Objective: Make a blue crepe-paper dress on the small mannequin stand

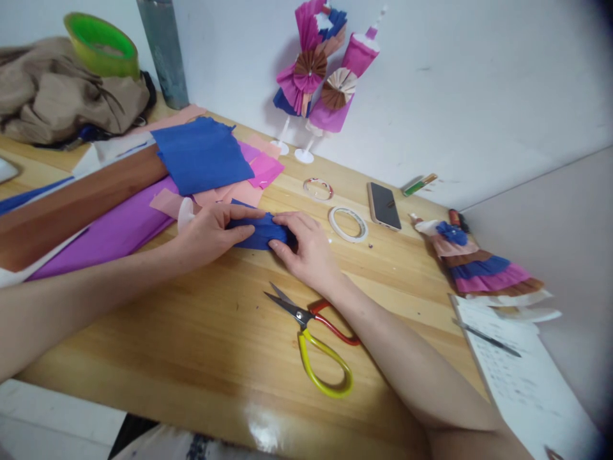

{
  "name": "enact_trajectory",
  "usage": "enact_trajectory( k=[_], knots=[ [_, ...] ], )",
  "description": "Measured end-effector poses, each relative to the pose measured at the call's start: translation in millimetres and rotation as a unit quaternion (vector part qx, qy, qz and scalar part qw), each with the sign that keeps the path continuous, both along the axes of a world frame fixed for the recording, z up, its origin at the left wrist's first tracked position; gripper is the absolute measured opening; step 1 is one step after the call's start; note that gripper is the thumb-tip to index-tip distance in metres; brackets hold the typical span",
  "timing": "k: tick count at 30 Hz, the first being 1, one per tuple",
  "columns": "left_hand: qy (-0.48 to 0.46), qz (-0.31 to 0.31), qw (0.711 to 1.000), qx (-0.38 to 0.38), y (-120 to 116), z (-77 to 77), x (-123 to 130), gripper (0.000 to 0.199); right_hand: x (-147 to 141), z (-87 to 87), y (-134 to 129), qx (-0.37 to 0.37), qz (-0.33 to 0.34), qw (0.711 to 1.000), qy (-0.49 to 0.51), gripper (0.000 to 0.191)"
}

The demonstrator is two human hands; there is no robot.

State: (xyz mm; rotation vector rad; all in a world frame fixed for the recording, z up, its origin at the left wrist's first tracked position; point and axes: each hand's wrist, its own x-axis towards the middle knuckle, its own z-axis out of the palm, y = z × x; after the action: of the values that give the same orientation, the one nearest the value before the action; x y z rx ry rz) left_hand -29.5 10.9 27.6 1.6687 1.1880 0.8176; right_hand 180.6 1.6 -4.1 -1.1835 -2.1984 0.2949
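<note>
A small strip of blue crepe paper (260, 235) lies low over the table between my two hands. My left hand (211, 231) grips its left part, thumb and fingers stretched along the paper. At the right end, my right hand (306, 246) pinches the paper between thumb and fingers; some of it is hidden under the palm. Scissors (301, 316) with one red and one yellow handle lie with blades parted, just below my right wrist, which partly covers the red handle. A larger blue crepe sheet (201, 156) rests on the paper pile behind my left hand.
Brown (86, 201) and purple crepe paper (110, 227) lie at left. Two tape rolls (348, 223), a phone (384, 206) and a glue-like tube (419, 184) sit beyond my right hand. Two paper-dressed dolls (342, 89) stand against the wall; another layered dress (488, 268) lies near the notebook (522, 377).
</note>
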Motion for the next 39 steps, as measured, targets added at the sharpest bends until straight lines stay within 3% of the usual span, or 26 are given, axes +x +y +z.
enact_trajectory(
  k=[6, 12, 34, 39],
  knots=[
    [0.007, 0.005, 1.0, 0.004, -4.5, 3.5, 0.6, 0.037, -1.0, 1.3, 0.1, -0.008, -0.003, 1.0, 0.003, 0.03],
    [0.001, 0.012, 1.0, 0.005, -2.9, -2.6, 0.7, 0.049, -2.6, 2.1, 0.5, -0.015, -0.008, 1.0, 0.008, 0.029],
    [-0.03, -0.003, 0.999, -0.016, 0.9, -4.0, 1.0, 0.033, -4.3, 3.9, 0.7, -0.019, -0.017, 1.0, 0.014, 0.032],
    [-0.007, 0.004, 1.0, -0.013, -0.2, -1.1, 0.6, 0.037, -3.6, 4.4, 0.2, -0.021, -0.008, 1.0, 0.015, 0.031]
  ],
)
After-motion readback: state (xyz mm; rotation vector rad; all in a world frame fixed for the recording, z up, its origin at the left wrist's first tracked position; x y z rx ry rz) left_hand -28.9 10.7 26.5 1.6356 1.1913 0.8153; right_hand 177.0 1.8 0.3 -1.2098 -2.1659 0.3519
